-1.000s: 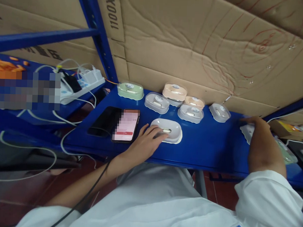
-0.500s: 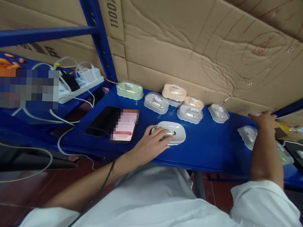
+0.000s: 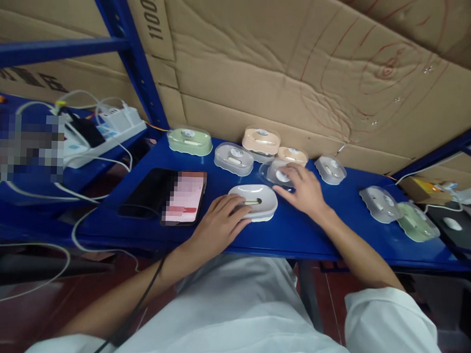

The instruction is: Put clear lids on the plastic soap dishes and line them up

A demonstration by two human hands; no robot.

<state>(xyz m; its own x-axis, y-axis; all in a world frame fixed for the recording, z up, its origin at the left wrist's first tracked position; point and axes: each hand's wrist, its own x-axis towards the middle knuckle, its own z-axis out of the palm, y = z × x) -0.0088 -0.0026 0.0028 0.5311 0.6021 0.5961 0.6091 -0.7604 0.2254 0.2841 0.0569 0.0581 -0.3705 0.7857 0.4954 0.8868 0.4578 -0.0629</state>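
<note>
My feed gives me a glossy blue tabletop backed by creased brown cardboard with red pen lines, and dark red floor tiles below; around the middle I see the pale grey dish, smooth, oval and slotted, its left end grasped by the bent fingers of the left hand, while the right hand spreads over a clear lid just behind it, and I cannot tell whether those fingers grip; rounded green, grey and peach boxes under transparent covers line the cardboard, left of them a lit phone lies nearer me
</note>
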